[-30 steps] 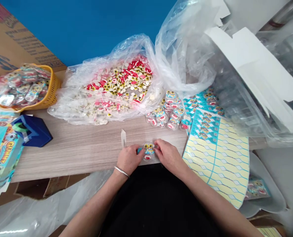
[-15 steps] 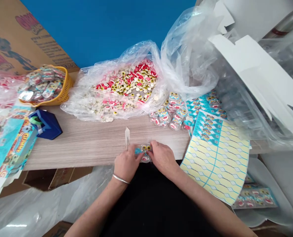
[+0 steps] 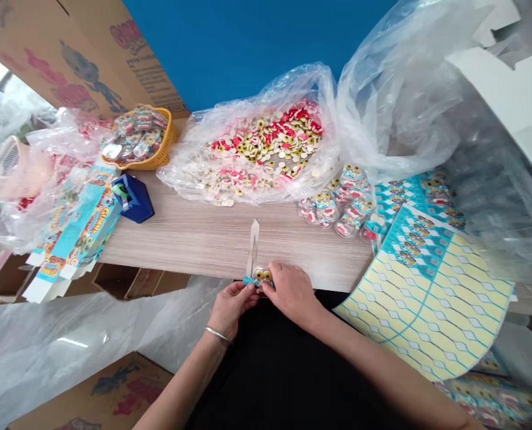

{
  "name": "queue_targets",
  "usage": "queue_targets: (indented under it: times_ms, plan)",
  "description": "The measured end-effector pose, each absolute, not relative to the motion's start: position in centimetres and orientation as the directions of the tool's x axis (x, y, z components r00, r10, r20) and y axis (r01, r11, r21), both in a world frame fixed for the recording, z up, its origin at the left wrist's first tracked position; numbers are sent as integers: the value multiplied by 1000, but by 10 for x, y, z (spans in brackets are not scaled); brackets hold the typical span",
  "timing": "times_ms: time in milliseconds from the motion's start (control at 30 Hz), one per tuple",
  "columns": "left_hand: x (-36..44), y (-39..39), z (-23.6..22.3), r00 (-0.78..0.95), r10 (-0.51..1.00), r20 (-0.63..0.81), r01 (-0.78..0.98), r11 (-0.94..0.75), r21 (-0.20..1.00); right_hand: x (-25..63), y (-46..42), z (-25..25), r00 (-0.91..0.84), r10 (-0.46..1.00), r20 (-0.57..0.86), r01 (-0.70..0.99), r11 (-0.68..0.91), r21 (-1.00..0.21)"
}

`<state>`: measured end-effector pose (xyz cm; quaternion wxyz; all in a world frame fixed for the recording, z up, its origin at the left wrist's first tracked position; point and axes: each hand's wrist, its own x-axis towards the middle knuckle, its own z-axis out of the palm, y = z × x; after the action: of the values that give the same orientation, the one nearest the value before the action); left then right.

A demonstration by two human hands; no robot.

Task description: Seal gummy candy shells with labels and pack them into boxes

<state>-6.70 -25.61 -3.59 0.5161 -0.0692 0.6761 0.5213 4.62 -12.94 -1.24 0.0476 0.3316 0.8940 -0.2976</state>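
Wood-grain tabletop [image 3: 180, 245]: toward its near edge, the left hand [image 3: 230, 310] and right hand [image 3: 292, 292] have drawn in, fingers clamped on a clear candy pack [image 3: 263, 276] with blue tab [image 3: 249, 280].

The clear packet [image 3: 263, 277] has moved to the table's [image 3: 180, 239] near edge, and the left hand [image 3: 232, 309] now pinches its blue tab [image 3: 249, 280] between fingertips.

1. Left hand [image 3: 232, 307]: pinches the blue tab of a clear candy pack [image 3: 263, 276].
2. Right hand [image 3: 292, 292]: grips the same pack.
3. Sticker sheet [image 3: 427, 298]: lies to the right.
4. Plastic bag [image 3: 248, 185] of loose candies: lies beyond.
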Motion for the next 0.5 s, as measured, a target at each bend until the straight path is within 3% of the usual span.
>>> queue_targets:
  times_ms: [233,500]
  plan:
    - [-68,-248,-5,-424,603,-676,-650,318,690,53,-105,-3,-773,541,-330,556,329,-763]
    - [-63,-181,23,-371,760,-534,-659,190,728,70,-59,22,-763,591,-262,301,-35,-953]
